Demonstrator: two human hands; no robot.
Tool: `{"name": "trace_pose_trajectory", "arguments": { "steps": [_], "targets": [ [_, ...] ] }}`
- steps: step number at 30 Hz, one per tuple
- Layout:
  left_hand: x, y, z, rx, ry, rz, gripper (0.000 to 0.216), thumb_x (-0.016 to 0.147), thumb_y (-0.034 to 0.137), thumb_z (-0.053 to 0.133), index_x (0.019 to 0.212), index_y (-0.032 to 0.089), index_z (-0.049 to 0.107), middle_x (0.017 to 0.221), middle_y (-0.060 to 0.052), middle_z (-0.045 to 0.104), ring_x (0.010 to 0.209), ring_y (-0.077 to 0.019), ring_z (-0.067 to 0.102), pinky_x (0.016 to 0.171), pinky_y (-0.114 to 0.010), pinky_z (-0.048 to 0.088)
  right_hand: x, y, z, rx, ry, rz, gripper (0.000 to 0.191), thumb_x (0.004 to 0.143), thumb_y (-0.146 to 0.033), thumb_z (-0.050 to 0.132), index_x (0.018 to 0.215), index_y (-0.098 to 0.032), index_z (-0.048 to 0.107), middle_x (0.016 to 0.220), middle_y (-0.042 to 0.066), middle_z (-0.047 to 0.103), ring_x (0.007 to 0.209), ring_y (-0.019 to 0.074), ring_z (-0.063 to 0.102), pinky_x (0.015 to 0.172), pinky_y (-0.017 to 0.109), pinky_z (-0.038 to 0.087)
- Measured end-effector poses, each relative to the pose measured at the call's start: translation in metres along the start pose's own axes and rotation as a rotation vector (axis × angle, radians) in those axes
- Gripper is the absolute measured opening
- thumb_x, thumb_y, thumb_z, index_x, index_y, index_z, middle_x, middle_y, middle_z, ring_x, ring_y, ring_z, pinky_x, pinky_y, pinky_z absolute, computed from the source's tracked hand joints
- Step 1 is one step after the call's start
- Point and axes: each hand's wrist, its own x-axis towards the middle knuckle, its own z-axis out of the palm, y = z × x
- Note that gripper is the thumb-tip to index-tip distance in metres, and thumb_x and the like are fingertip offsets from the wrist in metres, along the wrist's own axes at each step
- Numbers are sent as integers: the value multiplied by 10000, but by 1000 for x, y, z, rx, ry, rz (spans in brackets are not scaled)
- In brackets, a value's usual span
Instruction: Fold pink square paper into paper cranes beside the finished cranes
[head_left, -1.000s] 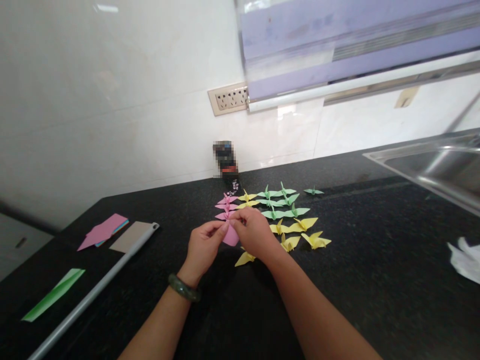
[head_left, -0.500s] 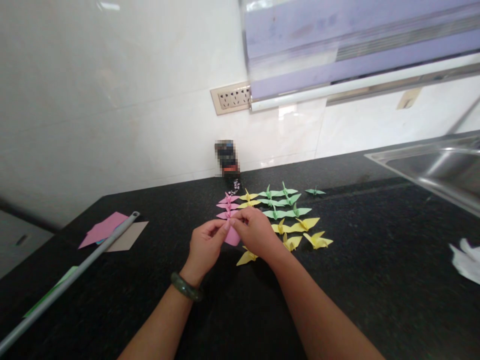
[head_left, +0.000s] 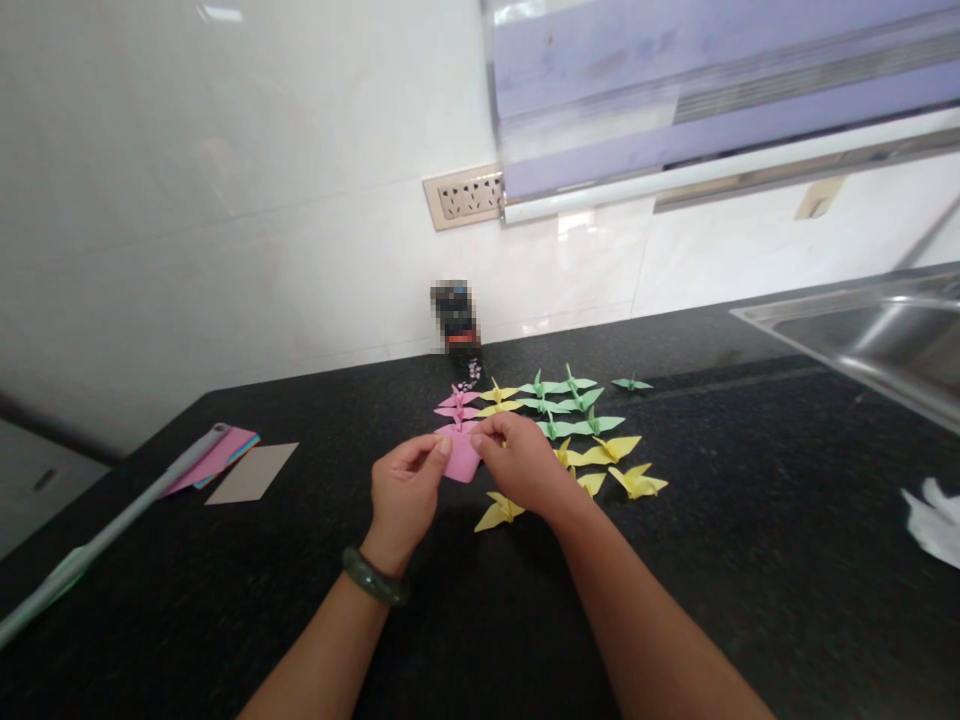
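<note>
My left hand (head_left: 403, 492) and my right hand (head_left: 522, 462) both pinch a small folded piece of pink paper (head_left: 460, 455) just above the black counter (head_left: 750, 560). A green bangle (head_left: 373, 578) circles my left wrist. Behind the hands lie finished paper cranes: pink cranes (head_left: 455, 408) on the left, green cranes (head_left: 570, 400) further back, yellow cranes (head_left: 615, 465) to the right. One yellow crane (head_left: 496, 512) lies just under my right wrist.
A grey pole (head_left: 112, 535) crosses the counter's left end, over a stack of coloured paper sheets (head_left: 225, 452) and beside a tan sheet (head_left: 252, 472). A steel sink (head_left: 877, 340) is at the far right, white crumpled paper (head_left: 930, 520) near it. A wall socket (head_left: 461, 197) sits above.
The grey pole has swung leftward across the counter, uncovering the tan sheet. My hands have drawn slightly apart, showing more of the pink paper.
</note>
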Motion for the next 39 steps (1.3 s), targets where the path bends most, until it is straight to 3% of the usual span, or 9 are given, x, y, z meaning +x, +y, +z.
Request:
{"name": "trace_pose_trajectory", "arguments": {
  "steps": [7,12,17,22,27,32,36,39],
  "targets": [
    [-3,2,4,63,34,51,164,685,280,620,723,130,673,682,-27,664,619,-135,579,592,-236,472,1,2,5,145,14,158,169,730,-221,492,599,-147,568,550,-20,510,548,102,451,536,217,334],
    [-2,6,4,26,64,50,166,693,285,614,716,132,671,673,-26,662,609,-134,582,577,-235,475,0,-4,7,285,5,164,152,738,-252,488,660,-144,559,572,-23,513,526,97,454,509,213,346],
    [-2,4,3,-50,10,19,150,680,273,634,730,137,674,692,-23,668,619,-130,583,585,-230,471,-2,-8,8,336,6,105,136,711,-253,535,707,-136,606,651,-2,565,604,108,487,570,222,385],
    [-2,2,5,-131,79,-14,137,673,271,644,708,142,672,660,-8,656,590,-108,557,567,-211,457,-2,-5,11,418,-19,211,197,725,-268,503,738,-122,634,615,5,565,532,94,459,501,211,370],
    [-2,1,7,-156,132,-29,160,659,280,649,710,128,666,656,-18,648,588,-117,554,560,-225,457,0,-1,11,611,55,343,204,682,-312,548,637,-116,586,554,-11,517,472,74,417,453,197,350],
    [0,-2,4,-259,184,-59,163,640,267,666,727,129,663,677,-16,649,611,-112,557,586,-227,460,3,3,7,650,173,299,208,694,-335,546,636,-137,561,567,-22,508,468,72,410,457,202,360],
    [-1,-1,2,-202,149,-29,154,656,271,653,715,129,661,662,-14,646,595,-113,554,575,-226,458,1,-4,5,648,63,250,248,681,-372,577,737,-130,591,629,-10,548,522,83,456,479,200,375],
    [-3,1,1,-129,83,-3,140,677,269,635,709,136,663,657,-13,646,593,-115,553,565,-221,452,-1,-7,7,586,-16,229,217,664,-339,596,699,-126,592,586,-19,532,508,81,447,476,198,368]
  ]
}}
